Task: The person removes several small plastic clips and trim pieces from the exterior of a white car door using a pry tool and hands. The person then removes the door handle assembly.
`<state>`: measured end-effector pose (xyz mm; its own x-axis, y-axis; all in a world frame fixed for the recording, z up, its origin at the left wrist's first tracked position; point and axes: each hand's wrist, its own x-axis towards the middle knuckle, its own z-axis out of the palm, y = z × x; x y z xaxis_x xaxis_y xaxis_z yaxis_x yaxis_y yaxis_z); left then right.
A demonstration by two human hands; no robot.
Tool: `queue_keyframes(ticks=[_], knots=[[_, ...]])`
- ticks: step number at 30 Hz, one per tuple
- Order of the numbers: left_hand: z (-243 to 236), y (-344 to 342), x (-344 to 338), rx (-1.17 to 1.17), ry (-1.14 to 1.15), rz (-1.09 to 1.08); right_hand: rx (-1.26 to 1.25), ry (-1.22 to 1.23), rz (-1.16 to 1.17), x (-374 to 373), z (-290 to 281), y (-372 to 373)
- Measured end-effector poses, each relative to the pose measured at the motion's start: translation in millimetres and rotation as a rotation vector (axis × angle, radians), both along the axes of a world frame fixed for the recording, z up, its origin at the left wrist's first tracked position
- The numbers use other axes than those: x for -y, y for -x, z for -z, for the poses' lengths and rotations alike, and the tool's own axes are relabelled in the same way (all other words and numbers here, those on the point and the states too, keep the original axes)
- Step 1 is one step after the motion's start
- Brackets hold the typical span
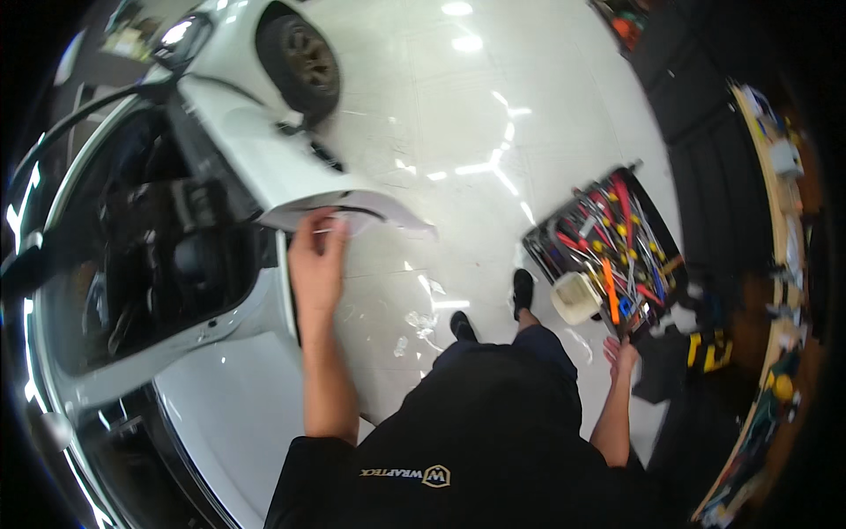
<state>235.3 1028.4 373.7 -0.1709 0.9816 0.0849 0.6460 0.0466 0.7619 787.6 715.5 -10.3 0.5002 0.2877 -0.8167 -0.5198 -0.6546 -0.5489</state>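
My left hand (319, 264) is raised at the rear edge of a white car fender (231, 145), its fingers pinched on a thin white piece I cannot make out clearly. Beside those fingers, a white flap (392, 216) with a dark strip juts out over the floor. My right hand (619, 361) is low at my right, fingers curled around something dark and narrow, perhaps a tool, too small to name. Just beyond it is a black tool cart (542, 238) full of hand tools, with an orange tool (610, 289) and a cream plastic container (575, 297) at its near side.
The white car (220, 397) fills the left, with a wheel (304, 66) near the top. A long wooden workbench (762, 185) with tools runs along the right. A yellow-and-black case (709, 351) lies beside the cart. Glossy floor tiles (458, 106) with scraps lie underfoot.
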Motion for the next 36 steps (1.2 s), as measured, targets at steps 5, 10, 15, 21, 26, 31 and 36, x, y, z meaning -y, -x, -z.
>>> queue_keyframes(ticks=[5,10,15,21,26,31,36], knots=[[6,-2,-24,0.046,0.098,-0.271,0.202,0.097,-0.131,-61,-2,-52],[14,-7,-46,0.049,0.162,-0.305,0.279,0.206,-0.285,-84,-32,-87],[10,-15,-56,-0.033,0.216,-0.337,0.661,0.518,-0.763,-137,-97,-98],[12,2,-54,-0.011,0.271,-0.331,0.852,0.033,-0.905,-217,-103,-97],[12,0,-56,-0.019,0.266,-0.315,0.817,-0.054,-1.064,-268,-92,-73],[15,0,-56,0.028,0.273,-0.323,0.763,-0.091,-1.036,-300,-89,-43],[8,-13,-58,-0.003,0.298,-0.319,0.772,-0.308,-0.897,-305,-56,-62]])
